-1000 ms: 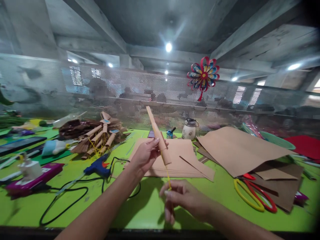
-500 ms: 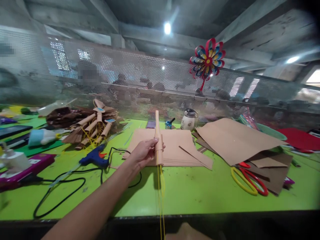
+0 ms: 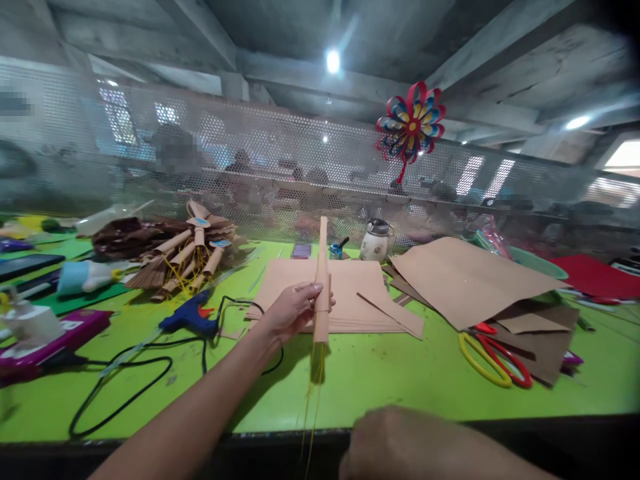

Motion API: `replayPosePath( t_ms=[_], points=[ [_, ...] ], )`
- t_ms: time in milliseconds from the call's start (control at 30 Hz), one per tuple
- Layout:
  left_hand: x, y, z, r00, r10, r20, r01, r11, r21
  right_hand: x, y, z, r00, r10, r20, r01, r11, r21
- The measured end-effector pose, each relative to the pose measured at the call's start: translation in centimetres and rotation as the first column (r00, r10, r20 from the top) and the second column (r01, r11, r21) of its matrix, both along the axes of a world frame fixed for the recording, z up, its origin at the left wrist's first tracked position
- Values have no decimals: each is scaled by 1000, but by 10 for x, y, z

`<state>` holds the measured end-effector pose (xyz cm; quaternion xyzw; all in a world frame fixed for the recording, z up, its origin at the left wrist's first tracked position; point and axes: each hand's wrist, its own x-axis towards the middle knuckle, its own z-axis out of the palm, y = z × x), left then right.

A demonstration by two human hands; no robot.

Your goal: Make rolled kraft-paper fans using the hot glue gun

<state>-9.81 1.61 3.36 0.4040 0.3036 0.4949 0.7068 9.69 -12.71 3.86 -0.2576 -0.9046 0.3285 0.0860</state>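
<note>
My left hand [image 3: 296,309] is wrapped round a slim rolled brown paper tube [image 3: 323,287] and holds it upright above the table. Yellow strings [image 3: 316,373] dangle from the tube's lower end past the table's front edge. Behind the tube lies a stack of brown paper sheets [image 3: 283,275]. At the bottom edge of the view, my right hand [image 3: 385,437] is smeared by motion, and its fingers cannot be made out. It is below the tube and to the right of the strings.
On the green table [image 3: 380,377], a blue glue gun [image 3: 193,317] with a black cord lies left. Farther left are bundled paper rolls [image 3: 185,253] and a purple box [image 3: 70,337]. Scissors [image 3: 495,360] and brown paper [image 3: 470,280] lie right. A jar [image 3: 375,241] stands behind.
My right hand has come up further into view at the bottom. The tube in my left hand has shifted slightly right and down, and its strings have swung left.
</note>
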Motion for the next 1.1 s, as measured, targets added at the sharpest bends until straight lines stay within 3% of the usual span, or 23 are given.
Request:
replayPosePath(
  t_ms=[100, 200, 333, 500, 633, 733, 833, 1000, 1100],
  points=[
    [0, -3, 2, 1000, 3, -15, -2, 999, 40, 12, 40, 24, 984, -163, -73, 174, 965, 194],
    [-1, -2, 1, 999, 48, -2, -48, 997, 63, 27, 95, 30, 924, -329, -194, 358, 924, 139],
    [2, 3, -8, 992, 127, -19, -126, 992, 8, 44, 178, 18, 685, -639, -350, 665, 745, -56],
    [12, 3, -24, 989, 130, -76, -136, 987, -84, 47, 271, 4, 506, -789, -347, 825, 560, -71],
    [13, 6, -33, 989, 103, -105, -114, 988, -105, 44, 318, -3, 426, -840, -337, 885, 464, -36],
    [10, 7, -34, 990, 95, -109, -108, 987, -118, 54, 332, -8, 390, -853, -347, 910, 415, 2],
    [10, 3, -29, 991, 82, -110, -93, 990, -106, 78, 328, -13, 353, -864, -360, 929, 368, 26],
    [13, -7, -17, 991, 65, -116, -78, 991, -108, 127, 295, -17, 299, -860, -413, 951, 307, 48],
    [15, -8, -16, 991, 55, -126, -68, 992, -105, 142, 266, -18, 317, -843, -434, 942, 331, 45]
  ],
)
